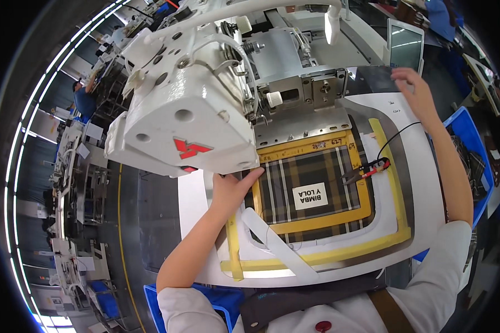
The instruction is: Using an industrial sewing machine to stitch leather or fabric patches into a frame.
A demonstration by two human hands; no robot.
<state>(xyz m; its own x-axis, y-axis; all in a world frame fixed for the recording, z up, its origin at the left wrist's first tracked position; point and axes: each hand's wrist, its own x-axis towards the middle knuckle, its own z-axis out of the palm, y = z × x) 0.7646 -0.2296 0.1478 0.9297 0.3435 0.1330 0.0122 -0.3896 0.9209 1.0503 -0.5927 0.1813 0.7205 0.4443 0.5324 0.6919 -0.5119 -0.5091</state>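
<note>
Beside the left edge of a yellow clamp frame (291, 226) is my left hand (236, 191), its thumb stretched onto the frame's corner. Its other fingers are partly hidden near the machine head. Dark plaid fabric (280, 180) lies inside the frame, with a white printed label (310, 196) on it. Further right my right hand (419, 100) is raised near the control screen (405, 49), fingers apart and loosely bent, with nothing seen in them. Thread snips (366, 171) with red and black handles lie across the frame's right side, a black cord running from them.
The white sewing machine head (178, 116) overhangs the work at left. A metal clamp plate (305, 126) sits behind the frame. Yellow tape (316, 261) borders the white table (428, 194), where a white strip (278, 244) lies. Blue bins (486, 166) stand beside it.
</note>
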